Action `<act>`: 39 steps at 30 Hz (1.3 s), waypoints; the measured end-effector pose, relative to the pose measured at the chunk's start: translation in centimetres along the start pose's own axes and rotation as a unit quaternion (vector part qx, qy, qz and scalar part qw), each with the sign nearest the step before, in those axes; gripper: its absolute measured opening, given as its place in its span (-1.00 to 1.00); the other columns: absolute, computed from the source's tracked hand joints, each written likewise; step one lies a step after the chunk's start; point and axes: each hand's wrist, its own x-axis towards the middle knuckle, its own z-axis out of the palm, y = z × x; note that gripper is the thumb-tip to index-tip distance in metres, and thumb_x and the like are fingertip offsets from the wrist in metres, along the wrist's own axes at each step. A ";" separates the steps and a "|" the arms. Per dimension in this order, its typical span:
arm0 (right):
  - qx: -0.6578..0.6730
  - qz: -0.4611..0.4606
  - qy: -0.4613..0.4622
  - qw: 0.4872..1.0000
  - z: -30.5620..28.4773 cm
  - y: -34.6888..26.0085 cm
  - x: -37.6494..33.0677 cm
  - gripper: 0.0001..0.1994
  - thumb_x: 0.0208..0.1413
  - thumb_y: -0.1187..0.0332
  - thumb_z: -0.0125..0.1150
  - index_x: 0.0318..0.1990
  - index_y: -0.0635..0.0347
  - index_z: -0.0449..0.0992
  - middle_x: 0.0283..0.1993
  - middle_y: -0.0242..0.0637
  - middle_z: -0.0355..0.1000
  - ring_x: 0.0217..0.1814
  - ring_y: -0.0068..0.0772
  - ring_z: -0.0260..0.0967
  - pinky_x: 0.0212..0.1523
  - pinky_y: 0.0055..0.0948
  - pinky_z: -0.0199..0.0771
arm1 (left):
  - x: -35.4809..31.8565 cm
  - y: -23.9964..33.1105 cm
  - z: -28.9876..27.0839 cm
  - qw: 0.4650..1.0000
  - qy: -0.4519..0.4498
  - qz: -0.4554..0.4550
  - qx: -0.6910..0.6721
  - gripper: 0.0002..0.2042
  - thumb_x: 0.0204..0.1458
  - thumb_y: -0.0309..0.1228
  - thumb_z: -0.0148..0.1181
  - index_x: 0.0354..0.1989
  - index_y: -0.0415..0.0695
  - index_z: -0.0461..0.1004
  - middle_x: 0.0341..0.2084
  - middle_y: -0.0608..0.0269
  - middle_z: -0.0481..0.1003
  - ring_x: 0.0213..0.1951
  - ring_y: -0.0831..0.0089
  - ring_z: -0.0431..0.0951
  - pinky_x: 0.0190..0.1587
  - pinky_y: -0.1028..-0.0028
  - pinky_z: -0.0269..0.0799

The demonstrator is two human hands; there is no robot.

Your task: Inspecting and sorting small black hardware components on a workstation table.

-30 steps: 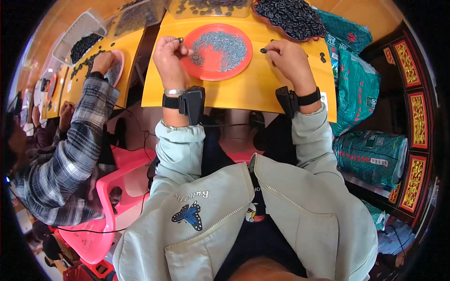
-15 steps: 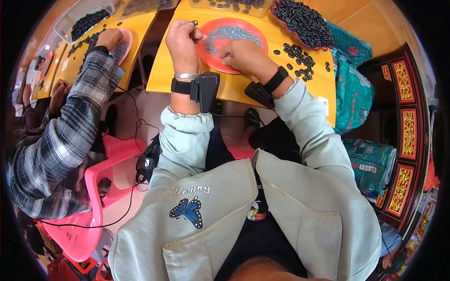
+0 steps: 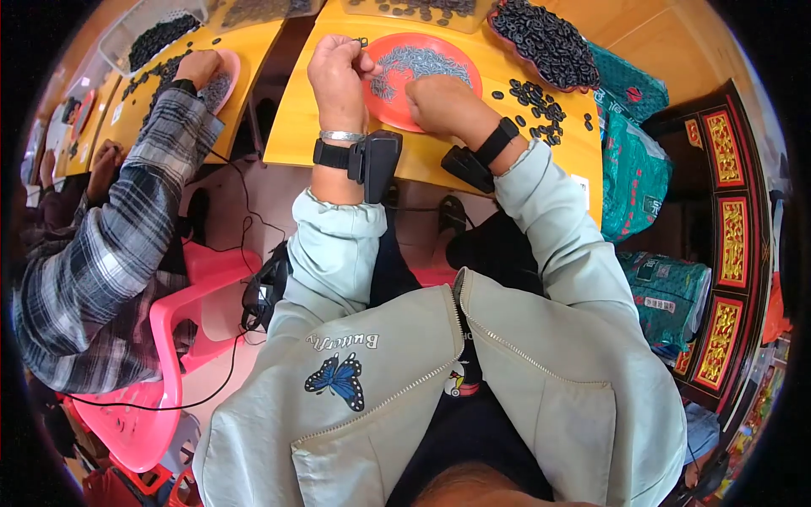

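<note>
My left hand (image 3: pixel 338 72) is closed at the left rim of a red plate (image 3: pixel 456 52) and pinches a small dark ring at its fingertips. The plate holds several small grey metal rings (image 3: pixel 418 61). My right hand (image 3: pixel 441 100) rests fisted on the plate's near edge, over the grey rings; what its fingers hold is hidden. Both wrists carry black strapped devices. Loose black rubber rings (image 3: pixel 532 97) lie on the yellow table (image 3: pixel 296 139) just right of my right hand.
A red tray heaped with black rings (image 3: pixel 545 38) sits at the far right of the table. To my left a person in a plaid sleeve (image 3: pixel 139 194) works at a second yellow table with a pink plate (image 3: pixel 224 80). Pink chair (image 3: pixel 169 355) and green bags (image 3: pixel 629 169) stand beside me.
My right hand has come left from the table's right part onto the plate's near edge. The left hand stays at the plate's left rim. The view has shifted closer.
</note>
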 end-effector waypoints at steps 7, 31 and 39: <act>0.050 0.025 0.044 0.997 0.1 1.5 -0.5 -0.85 -0.14 0.42 0.02 -0.46 0.30 0.47 -0.43 0.05 0.45 -0.33 0.05 0.43 -0.31 -0.13 0.43 | -0.3 0.0 -0.1 1.000 0.000 -0.003 -0.012 -0.92 0.02 -0.53 -0.11 -0.50 -0.19 0.26 -0.70 0.28 0.31 -0.66 0.51 0.34 -0.55 0.56 0.35; 0.649 0.095 0.178 0.733 -3.7 3.2 -4.9 -0.86 0.12 0.42 0.13 -0.22 0.27 0.49 -0.38 -0.41 0.46 -0.38 -0.65 0.39 -0.30 -0.66 0.42 | -3.2 -2.3 3.5 0.986 -0.137 -0.086 0.051 -0.93 0.04 -0.53 -0.02 -0.46 -0.21 0.28 -0.64 0.33 0.32 -0.59 0.59 0.31 -0.50 0.58 0.30; 0.650 0.095 0.226 0.719 -3.3 3.7 -6.1 -0.85 0.13 0.41 0.12 -0.22 0.30 0.51 -0.36 -0.43 0.46 -0.36 -0.70 0.34 -0.28 -0.69 0.36 | -4.1 -3.6 4.7 0.971 -0.196 -0.059 0.125 -0.91 0.05 -0.49 -0.01 -0.45 -0.22 0.29 -0.60 0.33 0.35 -0.57 0.61 0.33 -0.49 0.58 0.31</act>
